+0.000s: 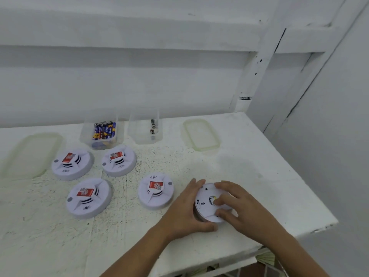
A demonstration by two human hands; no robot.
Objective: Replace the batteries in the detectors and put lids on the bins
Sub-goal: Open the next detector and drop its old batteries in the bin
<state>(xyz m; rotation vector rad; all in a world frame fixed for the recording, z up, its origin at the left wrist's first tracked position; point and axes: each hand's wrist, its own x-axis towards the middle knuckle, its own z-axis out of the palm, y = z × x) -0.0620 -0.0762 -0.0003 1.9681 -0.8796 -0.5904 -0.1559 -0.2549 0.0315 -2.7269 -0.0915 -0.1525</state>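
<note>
Gripping the upturned detector (205, 205) by its left rim with left hand (185, 208), clamping its back with right hand (239, 204). Lying flat by the tabletop (259, 176)'s front right edge; battery bin (102, 132) at the back edge, off leftward, nearer left hand.

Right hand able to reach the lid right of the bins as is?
Probably yes: only bare table lies between the right hand and the lid. The hand must first release the upturned detector.

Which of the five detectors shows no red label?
The rightmost detector, held by the left hand and right hand; the other four show red labels.
</note>
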